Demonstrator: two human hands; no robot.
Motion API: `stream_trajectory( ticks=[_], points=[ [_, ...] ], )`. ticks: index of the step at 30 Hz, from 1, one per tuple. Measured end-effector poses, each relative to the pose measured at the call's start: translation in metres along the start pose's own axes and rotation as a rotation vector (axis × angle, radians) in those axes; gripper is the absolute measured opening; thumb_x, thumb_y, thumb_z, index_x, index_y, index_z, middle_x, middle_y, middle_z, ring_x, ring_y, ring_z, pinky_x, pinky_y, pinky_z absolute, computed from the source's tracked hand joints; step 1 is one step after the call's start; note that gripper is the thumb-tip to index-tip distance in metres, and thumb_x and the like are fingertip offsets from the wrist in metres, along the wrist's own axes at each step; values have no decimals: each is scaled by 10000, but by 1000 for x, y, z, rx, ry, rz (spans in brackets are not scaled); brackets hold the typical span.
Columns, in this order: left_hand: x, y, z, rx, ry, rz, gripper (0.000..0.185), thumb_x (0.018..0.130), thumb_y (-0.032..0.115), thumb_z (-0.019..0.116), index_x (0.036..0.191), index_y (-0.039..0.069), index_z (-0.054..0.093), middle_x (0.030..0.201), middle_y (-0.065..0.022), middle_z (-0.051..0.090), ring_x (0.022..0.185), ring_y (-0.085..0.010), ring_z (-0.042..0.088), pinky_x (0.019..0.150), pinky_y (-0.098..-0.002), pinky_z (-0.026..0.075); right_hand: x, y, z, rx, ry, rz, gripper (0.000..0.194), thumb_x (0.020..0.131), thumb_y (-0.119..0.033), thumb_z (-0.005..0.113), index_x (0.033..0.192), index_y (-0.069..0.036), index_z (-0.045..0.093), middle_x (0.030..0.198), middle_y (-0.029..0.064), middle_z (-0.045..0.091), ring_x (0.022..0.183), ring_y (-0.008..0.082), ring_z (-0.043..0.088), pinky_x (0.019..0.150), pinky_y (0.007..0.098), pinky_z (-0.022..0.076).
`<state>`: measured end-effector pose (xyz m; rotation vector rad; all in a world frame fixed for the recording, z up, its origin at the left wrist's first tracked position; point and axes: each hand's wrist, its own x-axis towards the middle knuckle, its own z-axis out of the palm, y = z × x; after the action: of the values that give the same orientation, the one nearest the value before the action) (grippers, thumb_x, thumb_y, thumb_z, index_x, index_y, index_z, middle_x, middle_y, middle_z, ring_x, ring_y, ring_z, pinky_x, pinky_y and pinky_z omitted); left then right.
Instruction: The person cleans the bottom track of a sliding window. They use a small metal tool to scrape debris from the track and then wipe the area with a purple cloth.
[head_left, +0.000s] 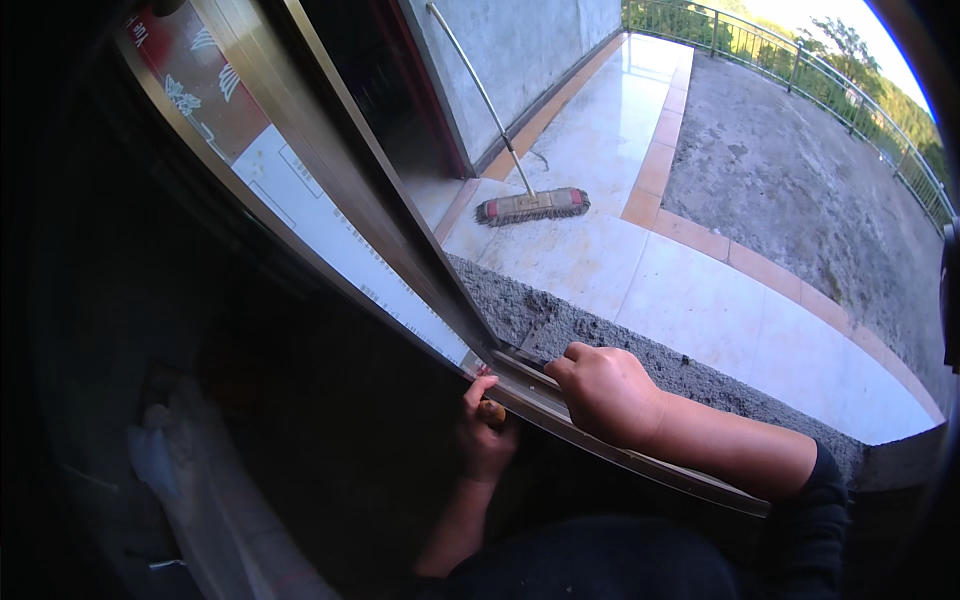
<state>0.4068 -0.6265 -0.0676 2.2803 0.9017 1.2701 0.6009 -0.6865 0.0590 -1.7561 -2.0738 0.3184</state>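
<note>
My right hand is closed around a dark, thin tool, whose far end reaches the lower corner of a metal window frame. Below that corner, on the dark inner side, my left hand grips a brownish rounded handle; the rest of that object is hidden. Its index finger touches the frame's bottom edge by a small red-and-white piece. A paper sheet with print lies along the pane or sash. The sill track runs under my right forearm.
Outside the frame lie a rough cement sill and a tiled walkway. A flat dust mop leans on a grey wall. Green railings edge a concrete yard. Pale sheeting lies in the dark at lower left.
</note>
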Motion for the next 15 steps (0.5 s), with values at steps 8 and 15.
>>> stream_trajectory(
  ticks=[8,15],
  points=[
    [-2,-1,-2,-64,11,-59,535,764,29,742,1239,49,496,1177,-156,595,1092,-355,616,951,-395,487,-31,-6,-40,-143,-272,124,193,758,-53,645,942,-31,698,831,117,635,746,310,671,655,405,565],
    [4,3,-6,-19,-8,-9,540,768,-3,711,1255,46,483,1163,-160,618,1042,-368,651,891,-395,535,-18,-27,-11,-10,-61,26,194,797,-94,594,977,-24,609,885,163,613,738,339,675,608,426,563]
  ],
)
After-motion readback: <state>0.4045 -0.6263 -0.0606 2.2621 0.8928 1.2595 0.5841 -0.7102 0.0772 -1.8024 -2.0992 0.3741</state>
